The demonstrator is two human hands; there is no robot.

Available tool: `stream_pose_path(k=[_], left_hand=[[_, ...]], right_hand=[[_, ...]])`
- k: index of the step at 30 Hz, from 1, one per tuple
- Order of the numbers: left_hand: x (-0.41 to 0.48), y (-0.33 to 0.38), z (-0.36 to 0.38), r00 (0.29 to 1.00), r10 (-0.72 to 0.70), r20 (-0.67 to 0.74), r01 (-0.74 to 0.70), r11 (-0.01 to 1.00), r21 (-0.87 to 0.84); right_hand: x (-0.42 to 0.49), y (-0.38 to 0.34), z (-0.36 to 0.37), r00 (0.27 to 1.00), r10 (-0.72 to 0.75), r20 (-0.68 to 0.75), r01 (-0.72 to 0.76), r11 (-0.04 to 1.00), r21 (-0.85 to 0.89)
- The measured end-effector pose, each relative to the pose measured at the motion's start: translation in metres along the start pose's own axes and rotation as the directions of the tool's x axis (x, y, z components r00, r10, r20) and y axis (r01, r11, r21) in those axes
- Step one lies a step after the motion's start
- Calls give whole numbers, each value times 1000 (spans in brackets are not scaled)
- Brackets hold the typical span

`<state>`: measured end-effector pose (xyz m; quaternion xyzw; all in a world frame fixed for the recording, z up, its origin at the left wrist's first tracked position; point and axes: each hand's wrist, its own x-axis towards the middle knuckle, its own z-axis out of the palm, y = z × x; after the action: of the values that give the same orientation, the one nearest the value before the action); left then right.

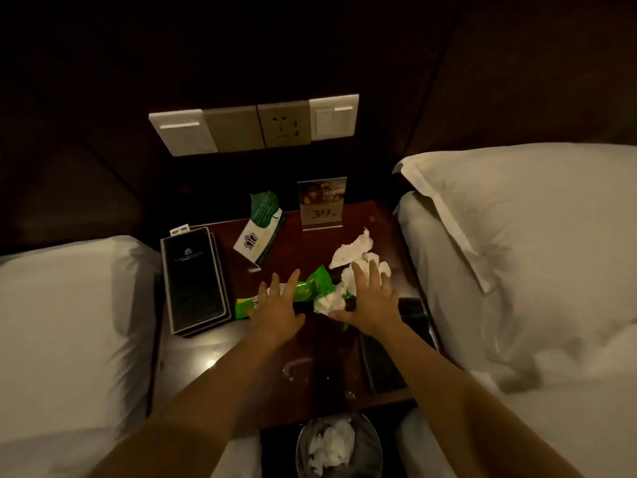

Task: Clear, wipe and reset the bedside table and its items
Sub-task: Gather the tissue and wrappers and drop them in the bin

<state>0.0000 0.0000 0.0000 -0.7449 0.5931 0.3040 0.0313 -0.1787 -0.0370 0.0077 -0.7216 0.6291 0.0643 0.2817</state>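
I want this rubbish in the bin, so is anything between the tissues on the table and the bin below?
Nothing visible blocks it. The tissues lie under the right hand, and the bin stands open below the table's front edge.

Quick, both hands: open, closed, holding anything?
Left hand: open, fingers spread on the green wrapper.
Right hand: open, fingers spread over crumpled tissues.

Crowded back and middle, open front strip

The table (193, 360) is bare along its near left part; a dark folder (194, 281) blocks the left edge, a tissue box (258, 236) and sign stand (322, 207) the rear, crumpled tissues (355, 251) and a green wrapper (312, 288) the middle, beds both flanks.
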Motion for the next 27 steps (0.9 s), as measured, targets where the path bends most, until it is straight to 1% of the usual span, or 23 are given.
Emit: stream_pose_path(k=[2,8,13,17,20,23,25,27], left_hand=[[10,-3,8,1000,-21,-14,21,1000,-13],[45,-16,29,1000,-15,12,15,1000,21],[64,-23,41,1000,-29,4,29,998,52],[66,-23,49,998,-48,-29,50,995,83],[64,-19,56,997,-56,-56,62,993,105],[63,-19,56,997,-56,-58,61,994,91],[62,-18,54,997,-59,-56,63,996,71],[62,-17,54,996,-62,-68,66,996,56]], right_hand=[[18,-1,6,1000,-4,-25,3,999,-39],[68,1,20,999,-22,30,26,990,-138],[89,2,33,990,3,141,10,996,-90],[95,1,38,991,3,137,12,994,-109],[98,4,40,998,-25,65,34,990,-136],[102,5,44,997,-46,-60,43,997,-60],[102,4,50,988,-72,-137,65,996,-57],[101,2,56,978,-111,-180,102,993,-55]])
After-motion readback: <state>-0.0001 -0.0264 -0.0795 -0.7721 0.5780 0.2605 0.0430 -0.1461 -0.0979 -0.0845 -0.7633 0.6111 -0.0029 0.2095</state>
